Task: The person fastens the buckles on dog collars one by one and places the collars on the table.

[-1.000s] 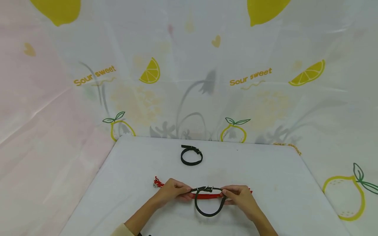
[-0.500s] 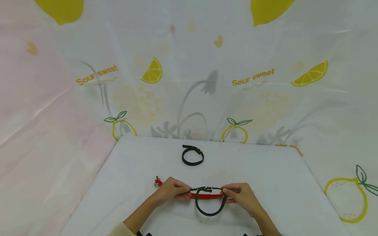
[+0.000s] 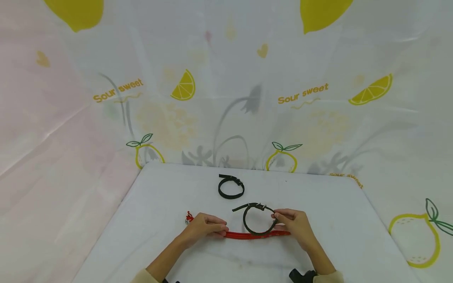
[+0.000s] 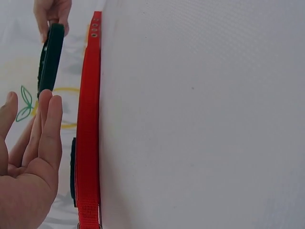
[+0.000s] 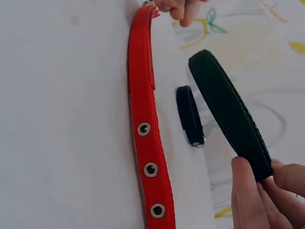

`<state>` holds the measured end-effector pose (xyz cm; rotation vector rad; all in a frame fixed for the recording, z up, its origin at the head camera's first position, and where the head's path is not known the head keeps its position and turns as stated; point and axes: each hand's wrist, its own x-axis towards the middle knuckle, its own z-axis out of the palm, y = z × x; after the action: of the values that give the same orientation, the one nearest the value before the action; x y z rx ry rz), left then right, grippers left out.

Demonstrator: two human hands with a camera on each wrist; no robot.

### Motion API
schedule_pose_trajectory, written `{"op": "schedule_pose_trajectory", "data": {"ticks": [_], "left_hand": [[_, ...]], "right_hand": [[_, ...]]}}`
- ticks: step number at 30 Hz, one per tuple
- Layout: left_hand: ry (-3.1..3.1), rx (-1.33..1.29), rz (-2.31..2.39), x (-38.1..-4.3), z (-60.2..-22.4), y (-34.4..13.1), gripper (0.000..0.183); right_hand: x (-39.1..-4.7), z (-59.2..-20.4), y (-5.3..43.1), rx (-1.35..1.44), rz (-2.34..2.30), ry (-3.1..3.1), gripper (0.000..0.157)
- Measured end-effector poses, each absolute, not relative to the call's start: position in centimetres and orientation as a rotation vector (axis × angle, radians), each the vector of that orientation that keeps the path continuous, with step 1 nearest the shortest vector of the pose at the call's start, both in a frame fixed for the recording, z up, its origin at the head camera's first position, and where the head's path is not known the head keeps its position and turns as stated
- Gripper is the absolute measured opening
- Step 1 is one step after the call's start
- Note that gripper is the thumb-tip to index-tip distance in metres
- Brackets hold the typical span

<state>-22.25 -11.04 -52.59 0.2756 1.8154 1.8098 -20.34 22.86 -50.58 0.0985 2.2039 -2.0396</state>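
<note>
In the head view my right hand pinches a dark green buckled collar by the side of its loop, and the strap's free end points left. The right wrist view shows the green collar raised between thumb and fingers of my right hand. My left hand is beside the left part of a red collar. Seen from the left wrist, the fingers of my left hand are extended and hold nothing. Metal eyelets line one end of the red collar.
Farther back on the white table lies a second dark buckled collar. A lemon-printed cloth hangs behind the table. Red strands with a metal piece show beyond my left hand.
My left hand has let go of the green collar's strap end. My right hand has moved the collar slightly up and right, uncovering more of the red collar.
</note>
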Motion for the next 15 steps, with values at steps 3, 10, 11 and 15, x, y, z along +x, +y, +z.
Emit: {"op": "schedule_pose_trajectory", "data": {"ticks": [3, 10, 11, 15], "left_hand": [[1.817, 0.287, 1.798, -22.1, -52.8, -11.0, 0.036], [1.785, 0.303, 1.803, -21.3, -53.2, -10.5, 0.035], [1.782, 0.304, 1.805, -21.2, -53.1, -10.4, 0.034], [1.756, 0.299, 1.82, -21.1, -53.3, -10.2, 0.029]], "right_hand": [[-21.6, -50.9, 23.1, 0.184, -2.086, 2.211, 0.036], [-24.6, -51.9, 23.5, 0.35, -2.162, 2.228, 0.034], [-24.9, -52.0, 23.5, 0.371, -2.169, 2.229, 0.034], [-26.2, -52.2, 23.5, 0.432, -2.189, 2.224, 0.035]]}}
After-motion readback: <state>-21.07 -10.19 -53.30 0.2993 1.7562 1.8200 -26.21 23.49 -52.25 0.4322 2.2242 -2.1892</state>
